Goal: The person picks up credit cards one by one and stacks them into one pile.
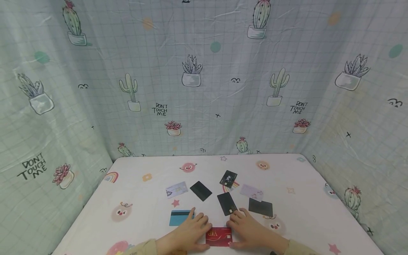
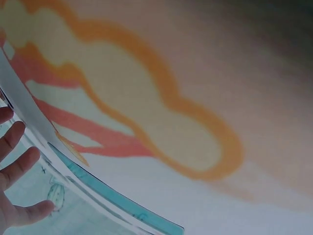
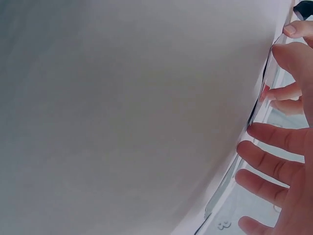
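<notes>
A red VIP card [image 1: 219, 236] lies on the table near its front, between both hands. My left hand [image 1: 190, 232] is at the card's left edge, thumb and a finger by its corners, the other fingers spread. On the opposite side, my right hand [image 1: 250, 232] has its thumb and index finger by the right corners. The right wrist view shows the right hand's [image 3: 286, 166] fingers extended and a sliver of the red card [image 3: 264, 93]. A blue card [image 1: 179, 218] with a dark stripe sits beside the left hand; a black card [image 1: 227, 203] lies just beyond the right fingertips.
Farther back lie a pale card [image 1: 176, 190], a black card [image 1: 200, 191], a black Vip card [image 1: 228, 179], a pale purple card [image 1: 251, 192] and a dark card [image 1: 260, 207]. A patterned curtain [image 1: 216, 95] encloses the white table [image 1: 140, 191] at the back and sides.
</notes>
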The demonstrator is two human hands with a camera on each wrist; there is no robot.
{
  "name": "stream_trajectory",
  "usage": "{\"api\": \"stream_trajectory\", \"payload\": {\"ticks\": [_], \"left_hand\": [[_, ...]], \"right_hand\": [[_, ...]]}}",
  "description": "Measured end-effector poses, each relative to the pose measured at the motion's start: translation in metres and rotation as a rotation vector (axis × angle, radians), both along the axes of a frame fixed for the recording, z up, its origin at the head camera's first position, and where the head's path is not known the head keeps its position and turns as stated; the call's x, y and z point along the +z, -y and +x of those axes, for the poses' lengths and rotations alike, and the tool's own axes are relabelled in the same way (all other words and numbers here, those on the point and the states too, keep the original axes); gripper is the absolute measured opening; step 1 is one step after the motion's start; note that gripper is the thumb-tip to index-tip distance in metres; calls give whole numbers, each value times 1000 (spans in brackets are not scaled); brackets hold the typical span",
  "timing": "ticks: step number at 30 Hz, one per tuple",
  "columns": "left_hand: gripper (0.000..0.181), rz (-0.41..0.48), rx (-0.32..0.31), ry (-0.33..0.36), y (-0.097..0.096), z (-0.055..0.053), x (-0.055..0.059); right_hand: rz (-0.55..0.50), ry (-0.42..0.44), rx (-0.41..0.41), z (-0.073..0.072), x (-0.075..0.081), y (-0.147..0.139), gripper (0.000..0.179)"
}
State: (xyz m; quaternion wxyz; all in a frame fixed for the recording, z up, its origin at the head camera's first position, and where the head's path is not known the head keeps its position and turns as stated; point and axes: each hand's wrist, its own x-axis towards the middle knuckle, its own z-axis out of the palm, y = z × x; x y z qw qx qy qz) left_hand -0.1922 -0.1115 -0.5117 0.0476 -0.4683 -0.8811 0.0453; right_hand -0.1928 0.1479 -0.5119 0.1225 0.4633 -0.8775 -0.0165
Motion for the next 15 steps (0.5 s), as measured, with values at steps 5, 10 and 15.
{"api": "stream_trajectory", "payload": {"ticks": [5,10,15], "left_hand": [[55,7,1,10,-1,0,1],[53,11,-3,13,-1,0,1],[52,5,-10,-2,-2,1,1]], "right_hand": [[5,9,-2,0,0,0,49],[25,46,-7,-1,1,0,51],[47,81,-11,-1,2,0,56]]}}
